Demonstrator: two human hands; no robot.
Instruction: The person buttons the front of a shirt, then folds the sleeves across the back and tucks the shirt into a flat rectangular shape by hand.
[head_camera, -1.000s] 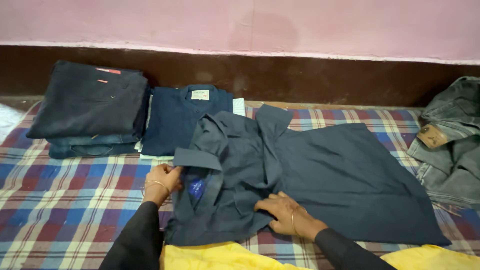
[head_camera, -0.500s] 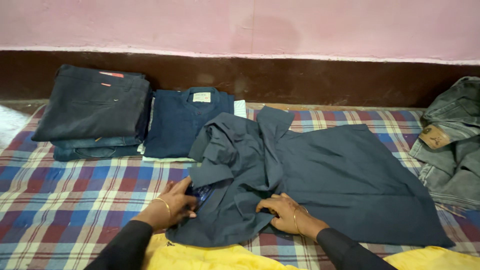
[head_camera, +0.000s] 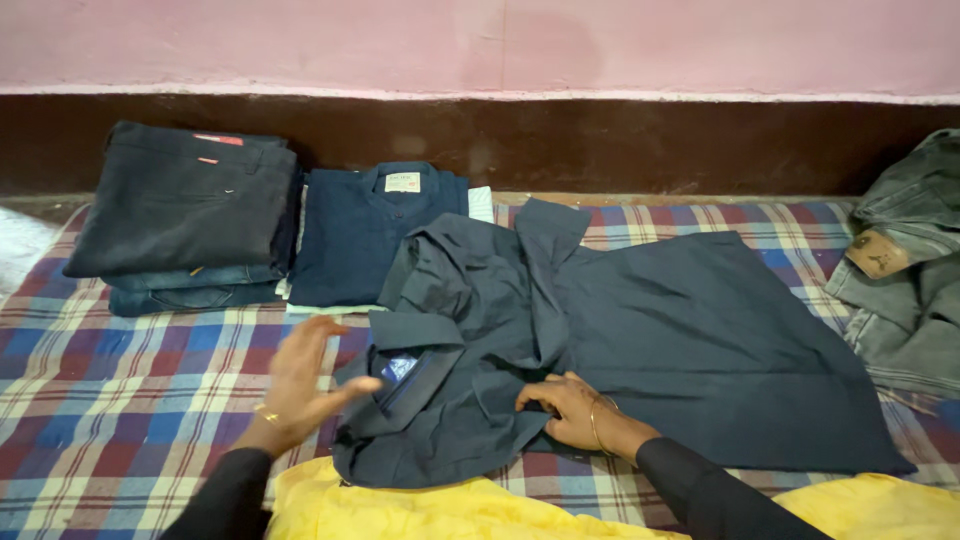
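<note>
We work on a dark shirt (head_camera: 600, 340) on the checked sheet (head_camera: 120, 400).
Our right hand (head_camera: 565, 410) presses the shirt, fingers together; our left hand (head_camera: 305, 385) hovers beside its collar, fingers spread.

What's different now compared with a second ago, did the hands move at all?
The left hand has come off the dark shirt near its collar and now hangs open in the air to the left of it. The right hand still presses on the shirt's front. The folded piles behind lie as before.
</note>
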